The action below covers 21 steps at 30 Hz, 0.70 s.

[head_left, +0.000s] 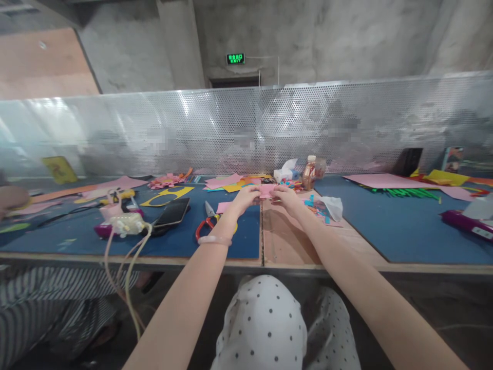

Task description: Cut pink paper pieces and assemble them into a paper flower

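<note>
Both my arms stretch out over the table, and a small piece of pink paper (266,191) is held up between them. My left hand (247,198) pinches its left edge, and my right hand (285,196) grips the right edge. Below my left hand, red-handled scissors (208,220) lie on the blue mat (242,246), beside another pink paper piece (223,207). Near my right hand are scattered coloured paper scraps (314,205) and a crumpled white tissue (333,207).
A dark phone (172,211) and a power strip (129,224) with cords lie left. A bottle (309,173) and a tissue pack (285,172) stand behind my hands. At right are green strips (408,193) and a purple tool (468,224). Another person's hand (13,198) shows far left.
</note>
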### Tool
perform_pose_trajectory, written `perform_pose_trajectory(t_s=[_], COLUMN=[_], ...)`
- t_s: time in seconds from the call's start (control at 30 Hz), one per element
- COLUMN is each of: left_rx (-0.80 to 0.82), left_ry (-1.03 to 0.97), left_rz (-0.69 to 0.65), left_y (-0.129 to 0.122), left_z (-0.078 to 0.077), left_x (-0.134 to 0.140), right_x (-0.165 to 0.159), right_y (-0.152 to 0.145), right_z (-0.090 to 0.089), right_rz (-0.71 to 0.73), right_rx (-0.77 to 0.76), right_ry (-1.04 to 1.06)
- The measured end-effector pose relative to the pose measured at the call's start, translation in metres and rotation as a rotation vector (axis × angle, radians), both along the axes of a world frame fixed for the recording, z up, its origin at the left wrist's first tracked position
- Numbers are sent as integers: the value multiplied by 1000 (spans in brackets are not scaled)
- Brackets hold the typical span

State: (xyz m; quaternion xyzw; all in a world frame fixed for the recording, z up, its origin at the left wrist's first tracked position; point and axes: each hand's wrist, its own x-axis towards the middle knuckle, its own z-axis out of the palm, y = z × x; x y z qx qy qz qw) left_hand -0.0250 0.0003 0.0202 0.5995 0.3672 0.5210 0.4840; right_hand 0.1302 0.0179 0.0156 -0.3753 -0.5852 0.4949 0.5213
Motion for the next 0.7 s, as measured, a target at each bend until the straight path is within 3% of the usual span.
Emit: perform_pose_trajectory(t_s=[0.4,0.7], left_rx=[-134,-177], left_ry=[-229,-353], left_rz=[-63,-92], left_y=[1,5], left_z=[3,2], left_x=[0,-3], right_x=[0,2], right_y=[0,0], right_z=[3,3], right_rz=[103,255], right_rx=[-51,116], right_ry=[187,56])
